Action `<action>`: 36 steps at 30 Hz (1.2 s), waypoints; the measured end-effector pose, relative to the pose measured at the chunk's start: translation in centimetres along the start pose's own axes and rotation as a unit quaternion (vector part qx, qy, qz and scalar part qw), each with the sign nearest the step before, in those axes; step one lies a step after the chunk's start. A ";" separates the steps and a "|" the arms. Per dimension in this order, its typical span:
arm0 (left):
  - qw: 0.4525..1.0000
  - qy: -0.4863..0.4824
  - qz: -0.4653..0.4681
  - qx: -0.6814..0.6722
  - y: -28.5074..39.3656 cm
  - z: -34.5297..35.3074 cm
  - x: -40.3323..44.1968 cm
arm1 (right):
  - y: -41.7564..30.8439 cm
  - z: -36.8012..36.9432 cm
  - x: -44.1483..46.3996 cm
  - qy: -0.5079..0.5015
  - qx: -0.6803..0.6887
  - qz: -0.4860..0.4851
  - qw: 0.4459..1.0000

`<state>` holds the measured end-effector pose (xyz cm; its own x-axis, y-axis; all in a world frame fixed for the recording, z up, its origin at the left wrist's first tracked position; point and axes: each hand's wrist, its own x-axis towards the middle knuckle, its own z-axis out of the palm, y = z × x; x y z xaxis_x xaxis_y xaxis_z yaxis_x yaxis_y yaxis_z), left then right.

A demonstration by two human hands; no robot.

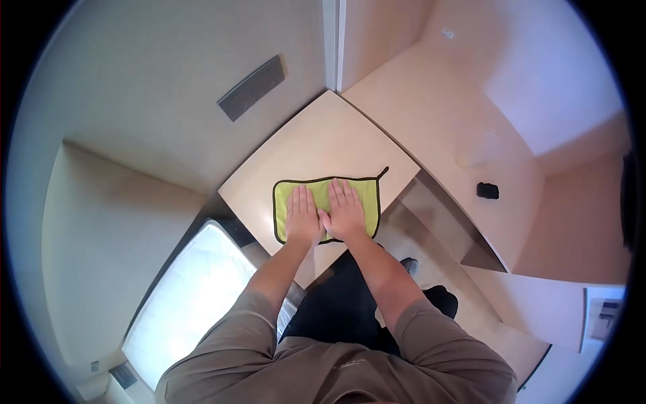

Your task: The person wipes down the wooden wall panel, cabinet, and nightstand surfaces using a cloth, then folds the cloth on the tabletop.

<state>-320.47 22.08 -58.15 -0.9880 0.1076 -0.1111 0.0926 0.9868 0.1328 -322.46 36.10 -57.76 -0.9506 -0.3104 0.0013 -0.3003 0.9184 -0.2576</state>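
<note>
A yellow-green cleaning cloth [284, 202] with a black border and a small hanging loop lies spread out on a light wooden tabletop [323, 141]. My left hand [302, 214] rests flat on the cloth, fingers stretched out and pointing away from me. Beside it my right hand [344, 210] also lies flat on the cloth, its fingers extended. The two thumbs meet or nearly meet in the middle. Neither hand grips the cloth; both palms are down on it.
A grey wall panel [252, 88] is set above the tabletop. To the right, a long wooden desk [431, 121] carries a small black object [488, 190]. A white mattress [195, 289] lies at lower left. An open compartment [437, 209] sits under the desk.
</note>
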 end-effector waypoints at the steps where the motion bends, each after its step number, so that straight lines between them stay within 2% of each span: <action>1: 1.000 0.004 0.001 0.001 0.0 0.5 -1.0 | -0.1 0.4 -1.0 0.010 0.001 -0.002 1.000; 7: 0.999 0.026 0.020 -0.042 0.7 1.0 -4.4 | -1.1 1.3 -5.1 0.006 -0.016 0.024 1.000; 13: 0.999 -0.018 0.025 -0.017 0.8 0.6 -3.9 | -0.7 1.2 -5.1 0.011 0.004 0.034 0.999; 14: 0.999 -0.026 0.027 -0.020 0.6 0.7 -3.3 | -0.3 1.0 -4.5 0.023 0.012 0.011 1.000; 16: 0.996 0.001 0.080 0.025 0.1 0.9 -1.6 | 0.6 0.5 -3.1 0.024 0.024 -0.008 0.999; 20: 0.997 0.000 0.079 0.003 0.4 -0.4 6.1 | 3.4 0.4 4.0 0.010 -0.010 0.000 1.000; 22: 0.999 0.008 0.031 0.009 0.8 -0.7 9.9 | 4.8 0.6 7.9 0.034 -0.023 0.015 0.999; 27: 0.999 0.030 -0.003 0.023 1.2 -0.4 16.5 | 7.4 -0.4 14.5 0.051 0.006 0.010 0.999; 34: 0.998 0.049 -0.007 0.043 1.0 -0.6 18.1 | 7.4 -0.3 15.4 0.083 0.014 0.020 0.996; 36: 0.996 0.040 0.020 0.073 0.5 -0.1 17.6 | 6.4 -0.4 13.7 0.068 0.002 0.070 0.995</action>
<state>-337.84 24.47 -59.97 -0.9893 0.1429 -0.0286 0.1433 0.9896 -0.0104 -337.43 37.81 -58.95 -0.9852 -0.1423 0.0958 -0.1633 0.9491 -0.2692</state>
